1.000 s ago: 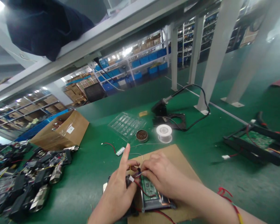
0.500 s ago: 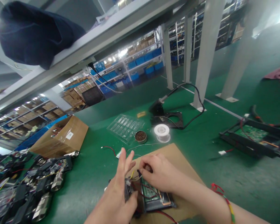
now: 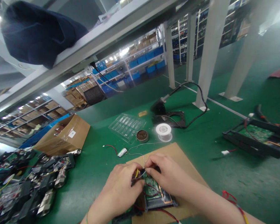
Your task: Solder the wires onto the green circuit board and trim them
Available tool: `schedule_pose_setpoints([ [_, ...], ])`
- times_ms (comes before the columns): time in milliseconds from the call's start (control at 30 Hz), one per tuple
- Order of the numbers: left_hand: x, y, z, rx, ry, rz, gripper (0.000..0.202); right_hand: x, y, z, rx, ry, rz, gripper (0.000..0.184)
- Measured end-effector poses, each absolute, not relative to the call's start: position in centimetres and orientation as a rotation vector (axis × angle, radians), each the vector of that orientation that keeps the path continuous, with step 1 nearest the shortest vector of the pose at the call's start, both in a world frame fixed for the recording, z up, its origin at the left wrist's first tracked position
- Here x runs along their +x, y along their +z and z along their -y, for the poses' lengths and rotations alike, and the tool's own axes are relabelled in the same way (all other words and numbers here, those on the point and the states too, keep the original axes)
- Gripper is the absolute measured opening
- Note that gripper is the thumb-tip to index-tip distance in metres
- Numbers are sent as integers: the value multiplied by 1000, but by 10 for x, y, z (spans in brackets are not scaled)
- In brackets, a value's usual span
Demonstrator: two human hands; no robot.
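- One view only, from a camera worn on the person's head, looking forward and down, tilted.
- It sits close above the left hand (image 3: 121,189) and right hand (image 3: 165,175) at the bottom edge.
- Farther off it takes in the green bench (image 3: 200,146) and distant shelving (image 3: 140,59).
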State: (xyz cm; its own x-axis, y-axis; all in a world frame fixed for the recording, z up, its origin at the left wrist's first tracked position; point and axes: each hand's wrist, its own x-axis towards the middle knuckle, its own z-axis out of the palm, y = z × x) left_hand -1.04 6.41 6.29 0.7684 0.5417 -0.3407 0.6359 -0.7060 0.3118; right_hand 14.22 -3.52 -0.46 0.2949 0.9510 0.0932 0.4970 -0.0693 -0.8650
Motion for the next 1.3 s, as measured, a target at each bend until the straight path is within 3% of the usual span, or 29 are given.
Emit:
schedule_pose_setpoints([
  [133, -3, 60, -63, 2624, -361, -860, 14, 144, -6, 37, -1692, 630, 1294, 19],
  [1300, -20, 50, -65, 2179, -20, -806, 23, 149, -10, 33, -1622, 670, 1274, 21],
])
